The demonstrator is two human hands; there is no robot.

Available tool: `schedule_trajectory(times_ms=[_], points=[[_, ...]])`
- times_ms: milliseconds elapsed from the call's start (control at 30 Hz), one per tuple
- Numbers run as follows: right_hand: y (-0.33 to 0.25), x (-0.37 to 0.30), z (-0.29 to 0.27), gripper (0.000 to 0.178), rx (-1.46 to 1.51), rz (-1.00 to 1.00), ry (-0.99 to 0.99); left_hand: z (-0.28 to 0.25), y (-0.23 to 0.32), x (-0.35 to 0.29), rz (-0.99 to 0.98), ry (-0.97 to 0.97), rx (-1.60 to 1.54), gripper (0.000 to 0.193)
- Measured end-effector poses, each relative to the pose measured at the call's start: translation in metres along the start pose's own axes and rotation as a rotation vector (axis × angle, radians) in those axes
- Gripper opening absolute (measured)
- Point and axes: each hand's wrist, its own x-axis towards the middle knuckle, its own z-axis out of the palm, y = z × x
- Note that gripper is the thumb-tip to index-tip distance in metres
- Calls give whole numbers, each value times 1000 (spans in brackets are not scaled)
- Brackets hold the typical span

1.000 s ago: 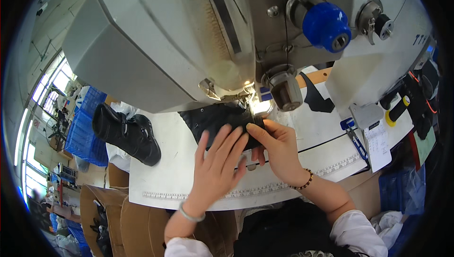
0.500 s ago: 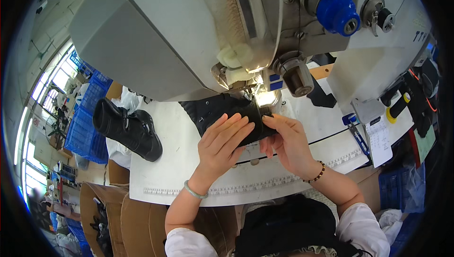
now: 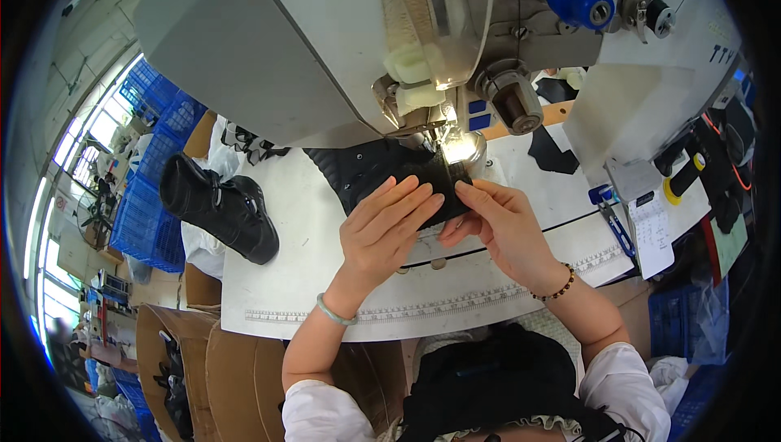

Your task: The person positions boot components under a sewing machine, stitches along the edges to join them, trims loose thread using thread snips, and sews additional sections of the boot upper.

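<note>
A black boot upper [image 3: 346, 169] with a row of metal eyelets lies under the head of a sewing machine [image 3: 285, 52]. My left hand [image 3: 378, 235] rests on it, fingers stretched out and flat. On the other side, my right hand [image 3: 508, 230] pinches the upper's right edge between thumb and fingers. The needle area [image 3: 443, 137] glows under a lamp just beyond my fingertips, and the machine head partly hides the far end of the upper.
A black lace-up boot [image 3: 224, 214] stands at the table's left. A printed ruler [image 3: 390, 318] runs along the front edge. To the right lie blue-handled snips [image 3: 617, 229], a paper label [image 3: 651, 235] and a black scrap [image 3: 553, 149]. Blue crates [image 3: 150, 222] and cardboard [image 3: 244, 377] flank the table.
The upper has slid slightly farther in under the needle area, with both hands following it. My right thumb has shifted a little along the edge. The whole view has tilted slightly.
</note>
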Motion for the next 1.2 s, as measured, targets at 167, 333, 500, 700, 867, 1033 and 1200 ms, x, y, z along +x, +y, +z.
schedule_trajectory(times_ms=[167, 333, 500, 700, 867, 1033, 1200], points=[[-1, 2, 0, 20, 14, -9, -21, 0, -1, 1, 11, 14, 15, 39], [-1, 2, 6, 18, -57, -54, 33, 2, -2, 0, 36, 24, 31, 37], [5, 3, 3, 17, -109, -83, 86, 6, -2, -4, 45, 51, 70, 37], [14, 5, 2, 17, -139, -135, 135, 10, -4, -7, 56, 89, 126, 30], [8, 6, 5, 17, -153, -114, 140, 10, -3, -4, 64, 95, 150, 29], [1, 5, 7, 17, -167, -67, 190, 12, -9, -2, 62, 104, 112, 31], [-5, 2, -2, 18, -379, -106, 149, 12, -12, 0, 55, 127, 76, 30]])
